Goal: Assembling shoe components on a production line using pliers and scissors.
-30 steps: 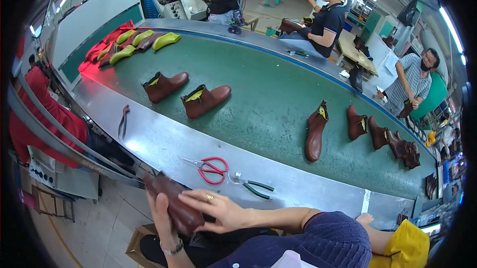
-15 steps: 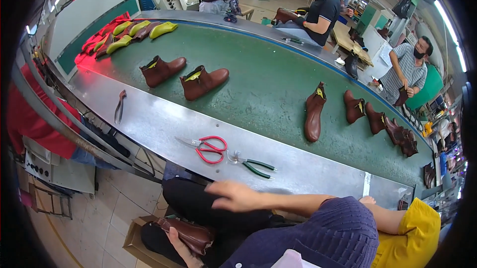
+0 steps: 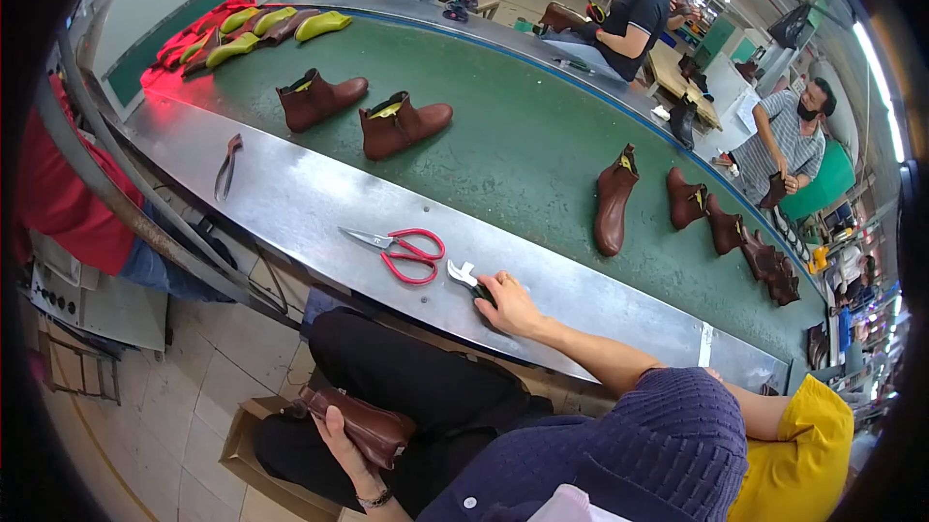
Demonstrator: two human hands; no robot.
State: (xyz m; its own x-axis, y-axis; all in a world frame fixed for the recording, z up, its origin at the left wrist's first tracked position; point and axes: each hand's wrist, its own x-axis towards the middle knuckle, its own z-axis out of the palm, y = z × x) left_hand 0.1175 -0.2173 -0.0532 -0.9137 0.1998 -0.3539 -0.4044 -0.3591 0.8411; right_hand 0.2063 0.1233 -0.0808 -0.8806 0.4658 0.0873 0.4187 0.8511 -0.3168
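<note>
A brown leather ankle boot [image 3: 368,425] lies across my lap, and my left hand [image 3: 343,443] is closed round its side. At the metal ledge, my right hand [image 3: 510,305] has its fingers wrapped round the handles of a pair of pliers [image 3: 462,275]. The silver jaws of the pliers point away from me, and my fingers cover most of the handles. Just left of them lie scissors [image 3: 411,256] with red handles. A dark-handled hand tool [image 3: 227,166] rests farther left on the ledge.
Beyond the ledge, a green conveyor belt [image 3: 503,154] carries several brown boots [image 3: 406,125]. Yellow-green lasts [image 3: 322,26] lie under red light at its far left. A cardboard box [image 3: 250,425] stands below my lap. A person in yellow [image 3: 798,454] sits at my right; others work across the belt.
My right hand has moved from above my lap forward onto the ledge and closed on the pliers. The left hand still holds the boot. The view has shifted slightly.
</note>
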